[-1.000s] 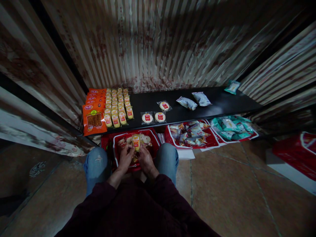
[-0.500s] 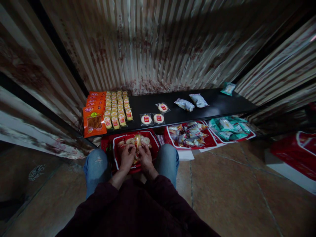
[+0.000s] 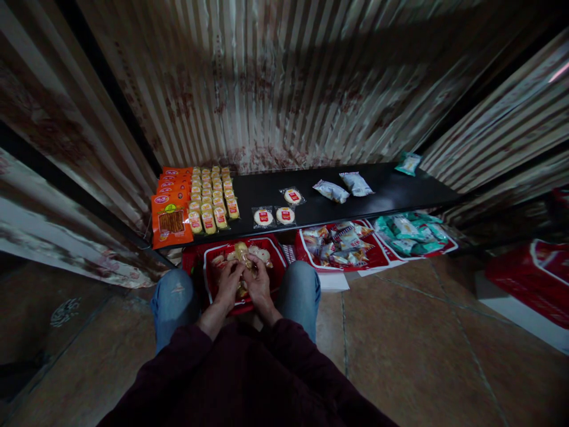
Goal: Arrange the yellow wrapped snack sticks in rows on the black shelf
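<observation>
A pleated fabric curtain (image 3: pixel 267 77), striped beige and brown with reddish floral patches, hangs across the back, a slim black post (image 3: pixel 111 83) before it at left. Brown tiled floor (image 3: pixel 409 332) bears a pale round motif (image 3: pixel 65 312); far right, a red container (image 3: pixel 528 284) with white edging sits on a white base (image 3: pixel 515 311).

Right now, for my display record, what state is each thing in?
Held yellow pack: wrapped, tilted
Left grip: closed on it
Right grip: likewise
Orange packets: overlapping
Shelved yellow packs: in rows
Three round packs: lying flat
Shelved striped packets: lying askew
Shelved teal packet: lying apart
Stocked red baskets: uncovered
</observation>
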### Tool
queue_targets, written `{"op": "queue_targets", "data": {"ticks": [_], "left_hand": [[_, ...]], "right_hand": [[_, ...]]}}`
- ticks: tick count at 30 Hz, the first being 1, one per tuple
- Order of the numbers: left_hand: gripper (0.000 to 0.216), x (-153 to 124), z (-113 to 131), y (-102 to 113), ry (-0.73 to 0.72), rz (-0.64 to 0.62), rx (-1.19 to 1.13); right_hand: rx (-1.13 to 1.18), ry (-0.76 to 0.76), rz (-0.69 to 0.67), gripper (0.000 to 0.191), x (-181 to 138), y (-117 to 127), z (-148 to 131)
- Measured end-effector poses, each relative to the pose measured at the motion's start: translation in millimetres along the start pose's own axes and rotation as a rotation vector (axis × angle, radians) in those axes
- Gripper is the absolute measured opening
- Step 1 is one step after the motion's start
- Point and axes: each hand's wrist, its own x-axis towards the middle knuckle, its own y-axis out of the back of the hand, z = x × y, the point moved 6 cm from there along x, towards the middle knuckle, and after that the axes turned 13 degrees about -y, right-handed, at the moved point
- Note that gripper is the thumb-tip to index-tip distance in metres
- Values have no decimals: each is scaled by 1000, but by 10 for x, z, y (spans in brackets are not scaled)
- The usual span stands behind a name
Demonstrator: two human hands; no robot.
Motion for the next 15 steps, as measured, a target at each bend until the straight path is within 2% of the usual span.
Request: {"op": "queue_targets", "data": {"ticks": [7, 11, 15], "left_hand": [[29, 16, -8, 4, 43, 30, -136], [26, 44, -99, 33, 143, 113, -234], [22, 74, -168, 52, 184, 150, -276]], "right_hand": [[-124, 155, -29, 29, -89, -31, -188], [-87, 125, -37, 33, -105, -24, -229], [-73, 95, -23, 33, -90, -15, -202]]}}
